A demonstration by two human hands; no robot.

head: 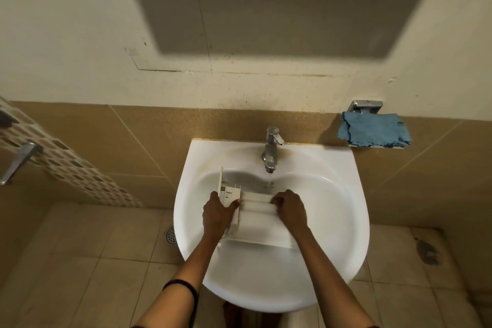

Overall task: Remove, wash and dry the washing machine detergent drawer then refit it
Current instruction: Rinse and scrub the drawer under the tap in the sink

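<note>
The left grip [217, 214] is clasping the left end of the white detergent drawer [257, 221], its thumb lying over the top. The right grip [291, 210] is curling its fingers over the drawer's right end, so both are holding it. The drawer is lying crosswise inside the white basin [354, 221], just in front of the chrome tap [271, 146], which is running a thin stream of water [269, 181] down near the drawer's far edge. A crumpled blue cloth [372, 129] is resting on a metal holder on the wall to the right, well apart from the basin.
</note>
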